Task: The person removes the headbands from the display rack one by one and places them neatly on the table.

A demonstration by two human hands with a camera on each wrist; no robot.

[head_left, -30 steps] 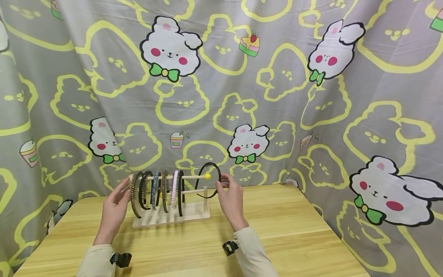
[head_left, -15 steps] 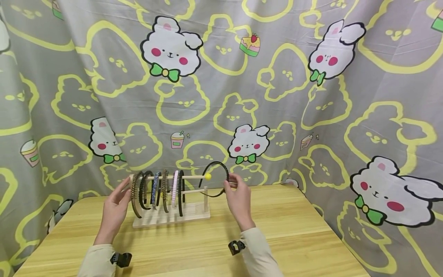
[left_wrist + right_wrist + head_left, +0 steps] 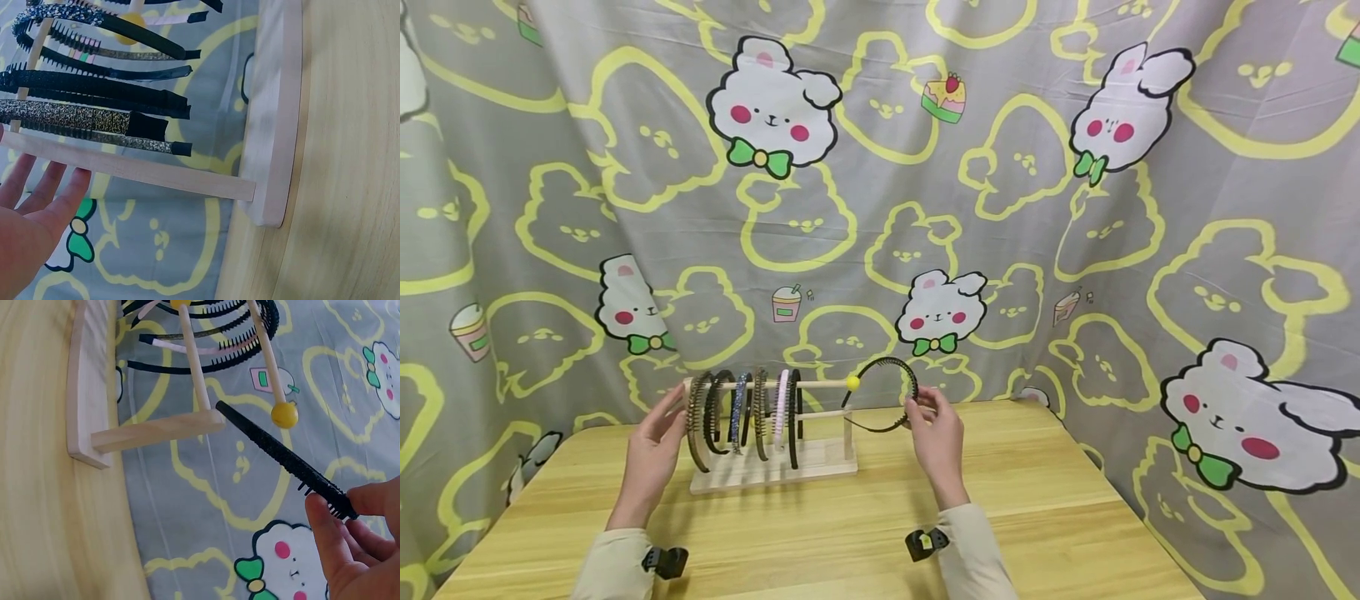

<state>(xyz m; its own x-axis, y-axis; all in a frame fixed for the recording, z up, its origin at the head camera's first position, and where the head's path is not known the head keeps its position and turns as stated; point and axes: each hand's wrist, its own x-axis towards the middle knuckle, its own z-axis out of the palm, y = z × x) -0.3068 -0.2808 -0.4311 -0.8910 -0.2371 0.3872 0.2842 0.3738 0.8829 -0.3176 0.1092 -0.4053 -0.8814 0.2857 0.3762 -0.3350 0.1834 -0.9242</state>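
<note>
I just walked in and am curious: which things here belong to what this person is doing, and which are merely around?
Seem part of the job:
black headband, pinched in the right hand
wooden rack, touched by the left hand
headbands hanging on the rack

Merely around:
patterned curtain behind
table under the rack
black wrist gadgets

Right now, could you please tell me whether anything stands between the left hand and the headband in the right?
Yes: the wooden rack and its row of headbands stand between the left hand at one end and the black headband, pinched by the right hand near the other.
</note>
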